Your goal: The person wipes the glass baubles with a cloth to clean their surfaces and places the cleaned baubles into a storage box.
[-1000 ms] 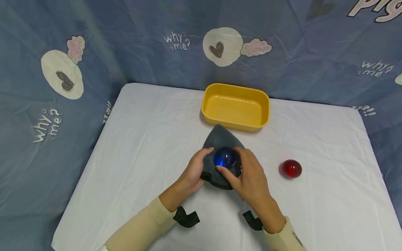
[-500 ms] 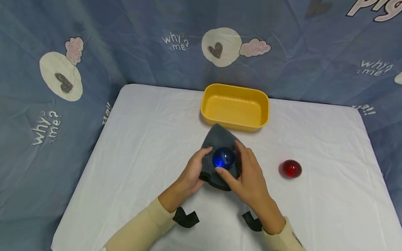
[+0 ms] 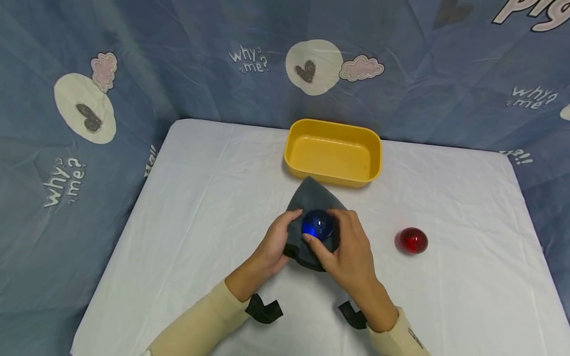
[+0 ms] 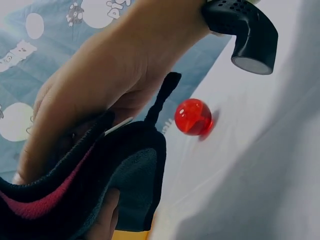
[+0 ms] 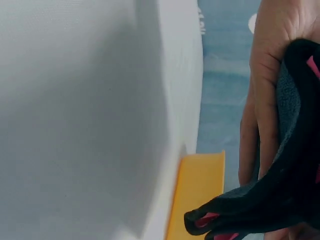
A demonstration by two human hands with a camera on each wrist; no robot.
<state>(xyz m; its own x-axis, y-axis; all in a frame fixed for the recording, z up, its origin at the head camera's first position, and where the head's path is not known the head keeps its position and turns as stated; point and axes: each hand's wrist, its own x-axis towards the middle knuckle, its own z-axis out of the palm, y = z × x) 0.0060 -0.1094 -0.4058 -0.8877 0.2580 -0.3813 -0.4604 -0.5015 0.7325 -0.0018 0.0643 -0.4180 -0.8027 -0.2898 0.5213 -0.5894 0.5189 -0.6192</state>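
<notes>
A dark grey cloth (image 3: 310, 194), folded to a point at its far end, is held up in front of me. My left hand (image 3: 272, 243) grips its left side, thumb on top and fingers beneath. On the cloth sits a clear blue ball (image 3: 317, 224). Thumb and forefinger of my right hand (image 3: 352, 254) pinch the ball from the near and right sides. The left wrist view shows black edging, a pink inner face and a hanging loop (image 4: 162, 97) on the cloth; the blue ball is hidden there.
A red clear ball (image 3: 413, 241) lies on the white-covered table to the right. Behind the cloth stands a yellow rectangular tub (image 3: 331, 175), close to the blue printed curtain (image 3: 200, 89). Black camera mounts (image 3: 264, 309) hang near both wrists.
The right hand's fingers rose off the ball's far side half a second ago and are back down beside it now. The right wrist has drawn slightly left; cloth and ball have hardly moved.
</notes>
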